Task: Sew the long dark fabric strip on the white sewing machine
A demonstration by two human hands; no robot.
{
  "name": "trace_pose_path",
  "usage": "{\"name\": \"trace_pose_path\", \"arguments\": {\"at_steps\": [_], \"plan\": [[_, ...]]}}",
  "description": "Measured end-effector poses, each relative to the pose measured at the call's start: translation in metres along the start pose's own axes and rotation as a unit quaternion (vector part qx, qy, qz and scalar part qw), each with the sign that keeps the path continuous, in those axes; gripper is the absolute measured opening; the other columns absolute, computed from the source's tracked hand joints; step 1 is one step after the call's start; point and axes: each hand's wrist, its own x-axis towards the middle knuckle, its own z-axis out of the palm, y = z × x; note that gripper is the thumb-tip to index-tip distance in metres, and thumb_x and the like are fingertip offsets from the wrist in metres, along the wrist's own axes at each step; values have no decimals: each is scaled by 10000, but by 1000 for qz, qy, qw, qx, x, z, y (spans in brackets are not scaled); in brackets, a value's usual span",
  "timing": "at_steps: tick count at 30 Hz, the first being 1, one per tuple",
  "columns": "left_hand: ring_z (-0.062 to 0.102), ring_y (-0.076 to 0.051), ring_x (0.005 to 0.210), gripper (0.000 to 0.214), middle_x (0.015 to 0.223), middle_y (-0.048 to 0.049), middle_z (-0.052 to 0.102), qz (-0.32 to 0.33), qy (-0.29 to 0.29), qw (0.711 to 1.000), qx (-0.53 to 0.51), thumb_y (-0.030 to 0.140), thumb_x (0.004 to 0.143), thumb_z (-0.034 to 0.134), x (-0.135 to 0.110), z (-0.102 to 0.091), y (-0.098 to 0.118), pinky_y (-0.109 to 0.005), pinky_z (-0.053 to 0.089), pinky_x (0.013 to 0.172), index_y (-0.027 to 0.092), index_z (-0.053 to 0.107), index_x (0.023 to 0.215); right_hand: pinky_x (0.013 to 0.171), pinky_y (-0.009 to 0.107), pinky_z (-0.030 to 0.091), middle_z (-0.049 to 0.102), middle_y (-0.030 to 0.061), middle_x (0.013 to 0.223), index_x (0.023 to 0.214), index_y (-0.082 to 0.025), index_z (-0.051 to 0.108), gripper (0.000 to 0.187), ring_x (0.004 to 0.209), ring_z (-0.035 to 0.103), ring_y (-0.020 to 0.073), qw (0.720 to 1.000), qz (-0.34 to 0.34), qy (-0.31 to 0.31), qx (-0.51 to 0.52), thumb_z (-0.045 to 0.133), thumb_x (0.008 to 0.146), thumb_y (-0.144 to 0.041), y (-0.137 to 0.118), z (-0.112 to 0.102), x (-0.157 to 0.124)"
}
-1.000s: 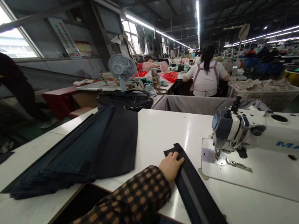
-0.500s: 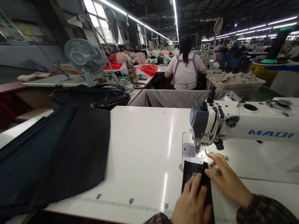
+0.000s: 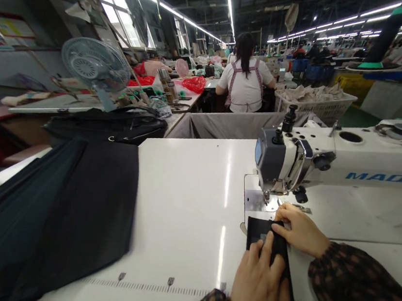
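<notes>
A narrow strip of black fabric (image 3: pixel 255 228) lies lengthwise on the white sewing table (image 3: pixel 179 206), its far end just short of the sewing machine's needle area (image 3: pixel 267 197). My left hand (image 3: pixel 261 285) rests flat on top of the strip with its fingers spread, pressing it down. At the strip's far right corner my right hand (image 3: pixel 299 228) has thumb and forefinger closed on the fabric edge. The needle and presser foot stand right in front of that hand. The strip's near end runs under my left hand and wrist.
The white machine head (image 3: pixel 378 167) spans the right side. Large dark fabric pieces (image 3: pixel 95 206) lie over the table's left part, with a black bag-like item (image 3: pixel 131 125) behind them. Beyond are a fan (image 3: pixel 94 66), a seated co-worker (image 3: pixel 246 80) and a white basket (image 3: pixel 312 105) of cloth.
My right hand's thumb and fingers have come together on the fabric's far right corner. My left hand stays on the strip. The view has shifted slightly.
</notes>
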Motion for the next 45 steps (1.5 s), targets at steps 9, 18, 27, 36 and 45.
{"name": "trace_pose_path", "arguments": {"at_steps": [9, 18, 27, 36, 45], "plan": [[398, -251, 1075, 250, 1326, -57, 343, -2, 19, 999, 49, 214, 805, 396, 4, -1, 4, -419, 366, 907, 203, 481, 1040, 931, 379, 392, 531, 77, 1118, 1061, -173, 544, 276, 1081, 449, 195, 989, -109, 72, -72, 347, 871, -205, -5, 17, -47], [397, -242, 1100, 279, 1283, -75, 396, -24, 62, 998, -16, 167, 781, 431, -2, -4, 1, -415, 360, 944, 162, 471, 1057, 952, 373, 413, 439, 67, 1273, 1205, -121, 465, 362, 1176, 390, 192, 951, -196, 46, -233, 331, 880, -206, -7, 15, -62], [606, -202, 775, 238, 939, -74, 572, -199, 22, 980, 0, 179, 864, 345, 6, -8, 4, -306, 490, 652, 160, 498, 1046, 951, 396, 394, 451, 77, 1260, 1187, -126, 483, 343, 1153, 419, 195, 944, -176, 70, -270, 328, 902, -239, -11, 18, -63], [612, -210, 784, 462, 1056, -153, 542, -167, -35, 981, 97, -10, 787, 278, 24, 0, 19, -320, 498, 644, 40, 346, 1242, 952, 408, 393, 462, 141, 1238, 1205, -68, 460, 374, 1163, 403, 231, 954, -151, 89, -245, 326, 885, -207, -19, 25, -63], [599, -240, 824, 542, 1134, -180, 488, -158, -98, 980, 72, 22, 759, 316, 31, -8, 14, -361, 491, 679, 39, 265, 1298, 958, 399, 395, 423, 164, 1266, 1241, -24, 409, 419, 1185, 369, 252, 944, -155, 78, -281, 338, 848, -148, -23, 27, -71]]}}
